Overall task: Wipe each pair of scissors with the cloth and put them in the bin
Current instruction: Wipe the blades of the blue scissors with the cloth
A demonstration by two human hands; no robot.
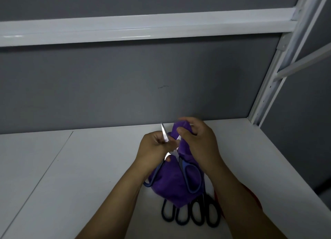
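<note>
A pair of blue-handled scissors (pixel 190 176) is spread wide above the table, points away from me. My left hand (pixel 154 149) grips its left blade, whose tip sticks up past the fingers. My right hand (pixel 198 142) pinches a purple cloth (pixel 172 186) around the other blade; the cloth hangs down between the handles. Under the cloth, black scissor handles (pixel 189 213) of two pairs lie on the table. No bin is in view.
The white table (pixel 80 176) runs to a grey partition wall (pixel 125 88) at the back. A white shelf rail (pixel 143 27) crosses overhead, and a white metal upright (pixel 268 88) stands at the right. Something red (pixel 254 197) shows beside my right forearm.
</note>
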